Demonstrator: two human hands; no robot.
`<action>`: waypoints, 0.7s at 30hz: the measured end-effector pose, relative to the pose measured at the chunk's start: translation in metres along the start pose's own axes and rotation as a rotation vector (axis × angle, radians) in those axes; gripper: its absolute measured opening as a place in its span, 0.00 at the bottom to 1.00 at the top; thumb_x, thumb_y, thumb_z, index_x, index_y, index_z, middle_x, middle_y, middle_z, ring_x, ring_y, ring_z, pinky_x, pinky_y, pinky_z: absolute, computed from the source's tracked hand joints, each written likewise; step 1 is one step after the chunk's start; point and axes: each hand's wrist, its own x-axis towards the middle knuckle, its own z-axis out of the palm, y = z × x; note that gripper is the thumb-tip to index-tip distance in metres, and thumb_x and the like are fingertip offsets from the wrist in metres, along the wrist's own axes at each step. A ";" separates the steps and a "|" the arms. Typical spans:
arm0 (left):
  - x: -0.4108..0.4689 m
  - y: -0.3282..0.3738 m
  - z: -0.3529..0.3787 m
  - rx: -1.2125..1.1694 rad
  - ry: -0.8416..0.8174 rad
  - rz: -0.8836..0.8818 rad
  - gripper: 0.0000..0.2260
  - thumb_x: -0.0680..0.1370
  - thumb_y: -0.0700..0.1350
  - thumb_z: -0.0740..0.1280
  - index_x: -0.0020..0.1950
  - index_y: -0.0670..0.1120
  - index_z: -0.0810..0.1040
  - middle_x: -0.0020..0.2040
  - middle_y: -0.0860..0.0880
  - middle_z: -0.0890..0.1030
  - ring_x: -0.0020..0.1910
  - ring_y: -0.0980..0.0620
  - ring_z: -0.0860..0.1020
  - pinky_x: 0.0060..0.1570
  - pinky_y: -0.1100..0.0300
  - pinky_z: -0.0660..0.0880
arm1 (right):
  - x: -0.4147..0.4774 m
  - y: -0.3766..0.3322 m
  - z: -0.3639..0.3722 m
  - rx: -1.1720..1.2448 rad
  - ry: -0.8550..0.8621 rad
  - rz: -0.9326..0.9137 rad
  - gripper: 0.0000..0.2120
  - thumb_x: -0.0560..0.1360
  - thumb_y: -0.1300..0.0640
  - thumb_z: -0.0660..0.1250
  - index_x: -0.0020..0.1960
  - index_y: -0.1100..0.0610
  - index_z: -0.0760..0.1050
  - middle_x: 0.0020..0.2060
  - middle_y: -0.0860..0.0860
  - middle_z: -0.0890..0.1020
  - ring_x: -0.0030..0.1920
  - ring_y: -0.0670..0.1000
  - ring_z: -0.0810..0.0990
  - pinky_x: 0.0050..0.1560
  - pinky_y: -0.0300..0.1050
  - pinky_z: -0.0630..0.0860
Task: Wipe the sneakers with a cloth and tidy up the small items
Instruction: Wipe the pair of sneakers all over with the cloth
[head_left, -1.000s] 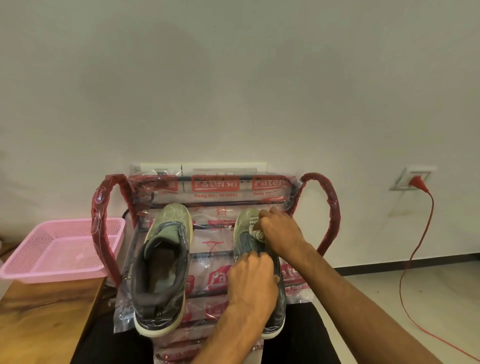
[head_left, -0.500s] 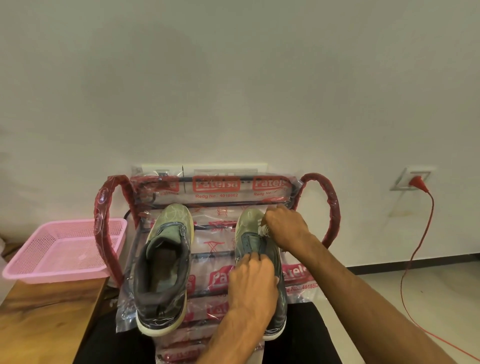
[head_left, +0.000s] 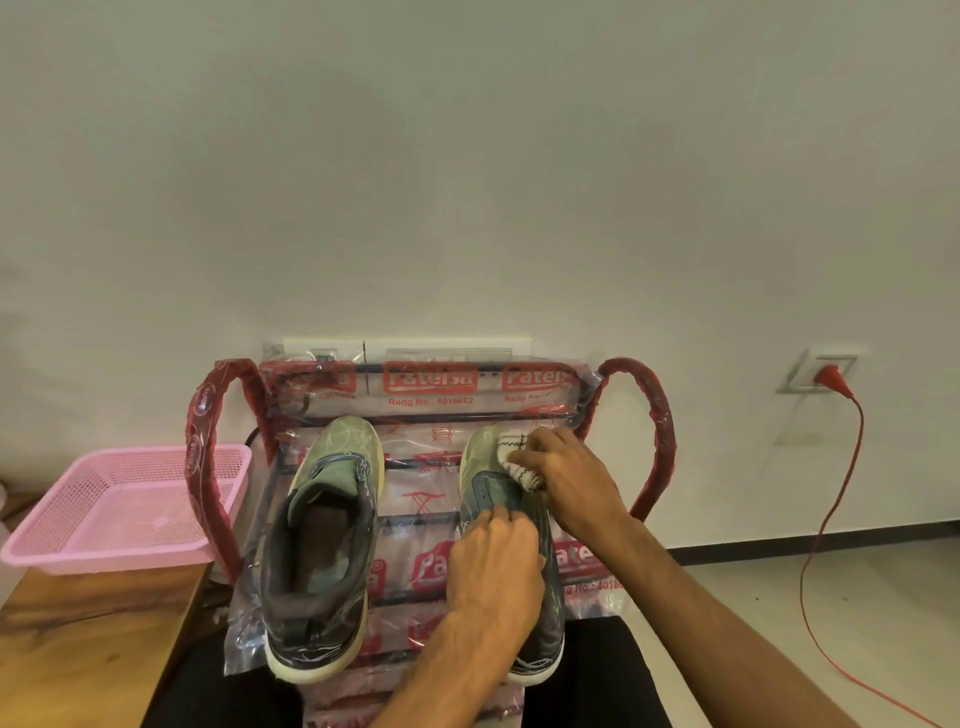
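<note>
On the rack (head_left: 431, 382), left hand (head_left: 493, 569) grips the probably-squishy sneaker (head_left: 480, 457) mid-upper, right hand (head_left: 569, 480) scrunches the floppy cloth (head_left: 514, 462) onto its toe.

A person's right hand (head_left: 563, 480) holds a bunched white cloth (head_left: 511, 457) on the toe of the right sneaker (head_left: 479, 460), left hand (head_left: 493, 566) grips that sneaker's tongue, left sneaker (head_left: 322, 545) alongside on a plastic-wrapped red rack (head_left: 655, 415), pink basket (head_left: 104, 499) on a wooden table (head_left: 78, 649) at left, red cable (head_left: 831, 493) plugged into the wall.
</note>
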 end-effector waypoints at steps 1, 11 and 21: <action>0.000 -0.001 0.000 -0.002 0.000 -0.001 0.18 0.81 0.49 0.64 0.68 0.42 0.70 0.70 0.44 0.72 0.69 0.46 0.70 0.65 0.53 0.70 | 0.000 0.001 0.003 -0.004 -0.027 -0.058 0.24 0.71 0.62 0.74 0.65 0.50 0.76 0.56 0.50 0.76 0.58 0.52 0.71 0.54 0.50 0.76; 0.000 0.000 -0.001 0.004 0.018 -0.003 0.19 0.81 0.50 0.64 0.68 0.42 0.71 0.70 0.44 0.72 0.68 0.46 0.71 0.64 0.53 0.71 | 0.005 0.004 -0.004 -0.087 0.013 -0.029 0.20 0.70 0.61 0.75 0.62 0.52 0.79 0.55 0.52 0.76 0.57 0.54 0.73 0.56 0.51 0.75; 0.002 0.001 -0.005 0.051 -0.021 -0.007 0.18 0.79 0.45 0.67 0.67 0.41 0.71 0.69 0.43 0.72 0.68 0.45 0.70 0.64 0.53 0.69 | -0.017 0.011 0.002 0.368 -0.037 0.276 0.13 0.72 0.61 0.71 0.56 0.52 0.82 0.52 0.49 0.79 0.50 0.51 0.76 0.46 0.49 0.77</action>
